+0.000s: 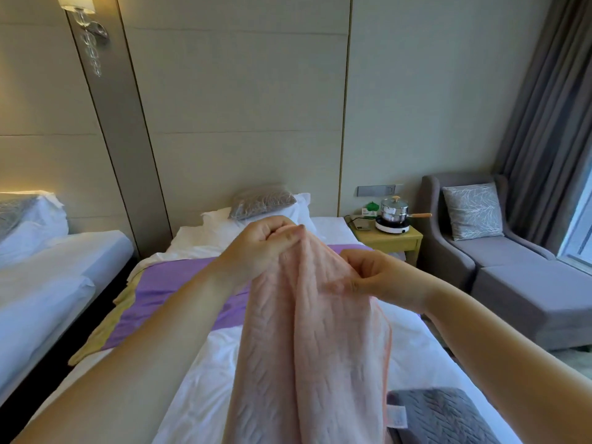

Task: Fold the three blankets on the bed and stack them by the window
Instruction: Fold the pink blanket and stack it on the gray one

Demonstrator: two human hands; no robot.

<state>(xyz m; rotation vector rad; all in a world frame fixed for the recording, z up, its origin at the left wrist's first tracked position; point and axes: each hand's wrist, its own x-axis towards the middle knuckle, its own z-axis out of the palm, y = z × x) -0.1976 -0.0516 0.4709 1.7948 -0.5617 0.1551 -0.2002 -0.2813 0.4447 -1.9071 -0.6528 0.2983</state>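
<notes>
Pink blanket (314, 341), upper edge within pinch of left hand (261, 248) and right hand (376, 278)

A white-sheeted bed (198, 363) carries a purple cloth (166, 293) across its middle, pillows (221, 221) at its head and a grey blanket (439, 415) at the near right corner.

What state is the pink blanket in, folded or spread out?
Partly folded, not spread: the pink blanket hangs doubled in long vertical layers, its top pinched by the left hand and right hand above the bed.
</notes>
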